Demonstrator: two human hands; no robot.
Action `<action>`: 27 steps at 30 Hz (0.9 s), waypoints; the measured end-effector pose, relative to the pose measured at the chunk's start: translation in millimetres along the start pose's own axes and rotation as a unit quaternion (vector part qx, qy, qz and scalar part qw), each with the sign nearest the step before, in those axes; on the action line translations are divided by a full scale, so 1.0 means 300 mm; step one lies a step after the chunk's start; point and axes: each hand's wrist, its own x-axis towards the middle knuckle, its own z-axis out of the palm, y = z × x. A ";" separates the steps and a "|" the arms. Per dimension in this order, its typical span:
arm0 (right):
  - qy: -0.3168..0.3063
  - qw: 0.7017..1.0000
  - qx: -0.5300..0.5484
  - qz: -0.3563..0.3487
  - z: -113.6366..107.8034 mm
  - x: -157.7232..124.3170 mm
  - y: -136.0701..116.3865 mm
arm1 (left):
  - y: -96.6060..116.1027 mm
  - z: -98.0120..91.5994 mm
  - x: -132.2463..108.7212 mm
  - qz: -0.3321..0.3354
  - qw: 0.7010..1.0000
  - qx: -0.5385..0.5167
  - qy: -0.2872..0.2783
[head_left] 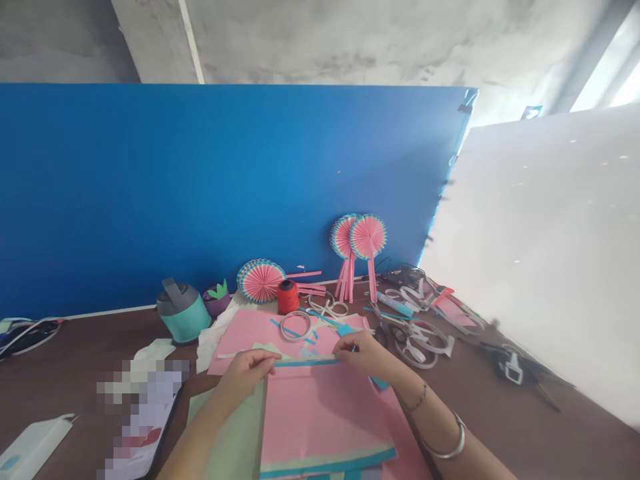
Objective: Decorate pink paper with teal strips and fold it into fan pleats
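A pink paper sheet (325,413) lies in front of me, with blue and pale green bands along its near and far edges. My left hand (247,377) pinches the left end of the far edge, beside the blue band (305,363). At the right end of that same edge, the fingers of my right hand (364,353) are closed on the paper. More pink paper (235,340) and a pale green sheet (240,427) lie partly under it. Just beyond my hands are a roll of tape (295,327) and small blue paper scraps.
Pleated pink paper fans (369,237) lean on the blue partition (200,187); another fan (263,281) stands beside a red thread spool (289,298). A teal container (185,317) and phone (147,427) are left. Scissors (397,332), a glue tube (395,304) and cables clutter the right.
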 end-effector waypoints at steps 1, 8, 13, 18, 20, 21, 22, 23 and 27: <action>0.002 1.000 -0.007 -0.001 0.002 0.002 0.000 | 0.000 0.001 0.004 -0.012 1.000 0.000 0.012; 0.013 0.998 -0.065 -0.014 0.033 0.021 0.042 | -0.041 -0.004 0.016 -0.041 0.997 0.046 0.052; 0.040 0.991 -0.127 0.002 0.056 0.020 0.056 | -0.071 0.003 0.028 -0.033 0.995 0.083 0.050; 0.026 0.987 -0.154 0.037 0.055 0.013 0.040 | -0.089 0.020 0.043 -0.043 0.987 0.134 0.072; 0.022 0.986 -0.160 0.037 0.056 0.013 0.042 | -0.093 0.026 0.043 -0.048 0.983 0.156 0.079; 0.021 0.986 -0.161 0.036 0.057 0.013 0.045 | -0.094 0.028 0.042 -0.050 0.981 0.167 0.082; 0.019 0.986 -0.162 0.036 0.058 0.014 0.049 | -0.095 0.030 0.041 -0.052 0.979 0.177 0.083; 0.019 0.986 -0.164 0.036 0.060 0.014 0.053 | -0.095 0.033 0.039 -0.054 0.977 0.187 0.085; 0.018 0.984 -0.174 0.036 0.065 0.015 0.066 | -0.098 0.042 0.036 -0.058 0.969 0.225 0.088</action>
